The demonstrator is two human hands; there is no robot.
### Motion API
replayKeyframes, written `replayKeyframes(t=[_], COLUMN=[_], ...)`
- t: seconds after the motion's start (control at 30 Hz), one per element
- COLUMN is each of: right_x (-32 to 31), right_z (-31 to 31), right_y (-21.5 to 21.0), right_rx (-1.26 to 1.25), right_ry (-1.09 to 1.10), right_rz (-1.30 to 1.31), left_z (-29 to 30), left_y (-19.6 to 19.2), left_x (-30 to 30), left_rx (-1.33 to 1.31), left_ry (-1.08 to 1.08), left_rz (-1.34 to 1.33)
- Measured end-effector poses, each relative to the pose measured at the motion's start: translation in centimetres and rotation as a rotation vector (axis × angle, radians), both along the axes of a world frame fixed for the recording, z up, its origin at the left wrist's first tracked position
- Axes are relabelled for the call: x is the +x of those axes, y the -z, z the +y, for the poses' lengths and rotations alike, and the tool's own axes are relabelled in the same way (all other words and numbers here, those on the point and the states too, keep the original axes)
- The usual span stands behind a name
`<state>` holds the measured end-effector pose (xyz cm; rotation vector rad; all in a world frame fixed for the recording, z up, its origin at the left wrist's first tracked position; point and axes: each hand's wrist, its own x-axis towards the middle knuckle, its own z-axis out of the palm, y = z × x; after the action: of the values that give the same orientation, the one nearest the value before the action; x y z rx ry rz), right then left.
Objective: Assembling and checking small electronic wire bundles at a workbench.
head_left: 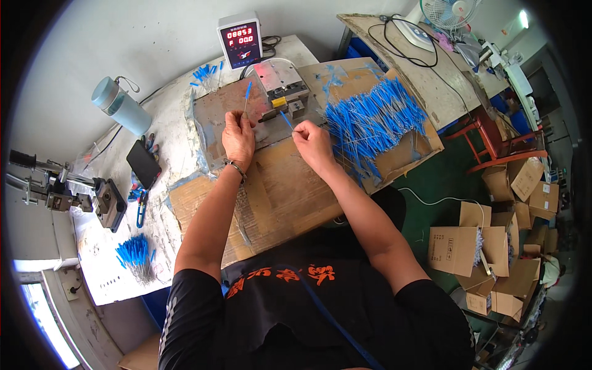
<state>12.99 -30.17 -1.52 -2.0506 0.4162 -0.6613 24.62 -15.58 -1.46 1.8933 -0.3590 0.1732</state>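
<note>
My left hand (238,137) pinches a thin wire with a blue sleeve (247,91) that stands upright over the grey metal plate (213,117). My right hand (313,143) holds another blue-sleeved wire (287,119), its tip pointing at the small metal press fixture (285,89) with a yellow part. A big pile of blue-sleeved wires (373,123) lies just right of my right hand on a cardboard sheet (290,185).
A digital counter box (240,40) stands behind the fixture. A pale blue bottle (121,105), a black phone (143,163) and a metal clamp device (92,197) sit at the left. More blue wires (134,254) lie front left. Cardboard boxes (493,240) crowd the floor at right.
</note>
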Motion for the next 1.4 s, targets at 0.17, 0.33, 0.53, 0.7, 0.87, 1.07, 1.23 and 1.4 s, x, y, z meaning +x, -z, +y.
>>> replayKeyframes(t=[0.17, 0.33, 0.53, 0.7, 0.87, 1.07, 1.23, 1.4], right_x=[0.8, 1.1, 1.0, 0.8, 0.6, -3.4, -8.7, -9.1], right_z=[-0.5, -0.8, -0.5, -0.3, -0.3, -1.3, -5.4, -4.7], right_y=[0.0, 0.0, -0.4, -0.6, -0.7, -3.0, -4.6, -4.9], right_rx=[0.049, 0.064, 0.058, 0.062, 0.017, -0.099, -0.319, -0.499], right_ry=[0.075, 0.066, 0.058, 0.067, 0.095, 0.056, 0.131, 0.22], right_rz=[0.034, 0.047, 0.038, 0.067, 0.087, -0.155, 0.036, 0.306], left_z=[-0.1, -0.2, 0.0, 0.1, -0.2, 0.0, -0.3, -0.6], left_y=[0.7, 0.5, -0.1, -0.6, -0.6, -1.0, -1.1, -0.8], left_x=[0.2, 0.1, -0.1, -0.6, -1.0, -1.2, -0.9, -0.9], left_rx=[0.065, 0.09, 0.119, 0.138, 0.251, 0.32, 0.407, 0.428], left_ry=[-0.009, -0.011, -0.009, 0.024, 0.031, 0.072, 0.066, 0.094], left_rz=[-0.074, -0.081, -0.022, -0.027, -0.137, -0.184, -0.278, -0.309])
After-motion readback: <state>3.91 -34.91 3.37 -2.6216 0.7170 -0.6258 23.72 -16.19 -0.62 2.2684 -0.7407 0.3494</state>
